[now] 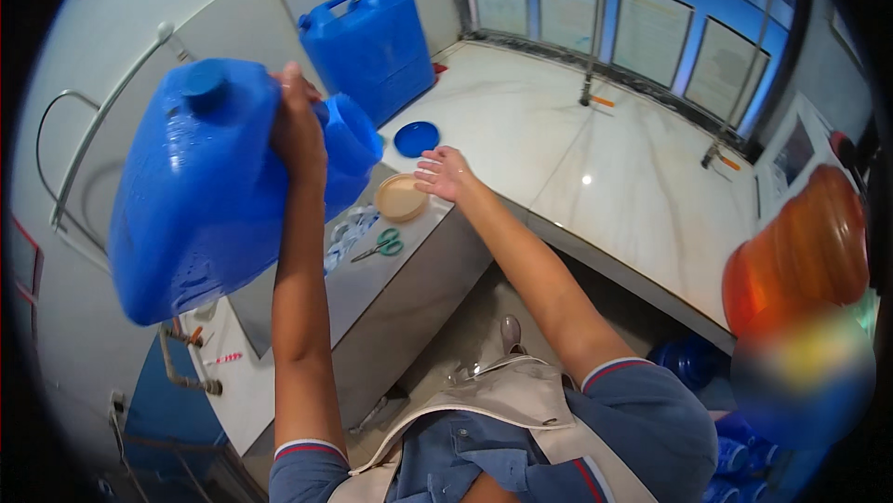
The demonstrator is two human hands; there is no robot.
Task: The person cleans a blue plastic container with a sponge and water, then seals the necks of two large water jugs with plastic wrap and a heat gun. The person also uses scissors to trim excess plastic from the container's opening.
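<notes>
My left hand (299,126) is closed round the handle of a big blue jerrycan (200,214), lifted at the left. The jerrycan is tilted, with its wide open mouth (358,126) toward the right and a small blue cap (205,84) on its upper side. Wet drops show on its wall. My right hand (446,174) is held out with its fingers apart and nothing in it. Close by are a round beige dish or lid (402,198) and a blue round lid (417,139) on the counter. Green-handled scissors (383,244) lie by the dish.
Behind stands a second blue jerrycan (367,47) with its lid on. Two taps with orange levers (603,102) rise at the back of the white counter (595,177). An orange translucent water bottle (800,252) stands at the right. A curved pipe (102,112) runs along the left wall.
</notes>
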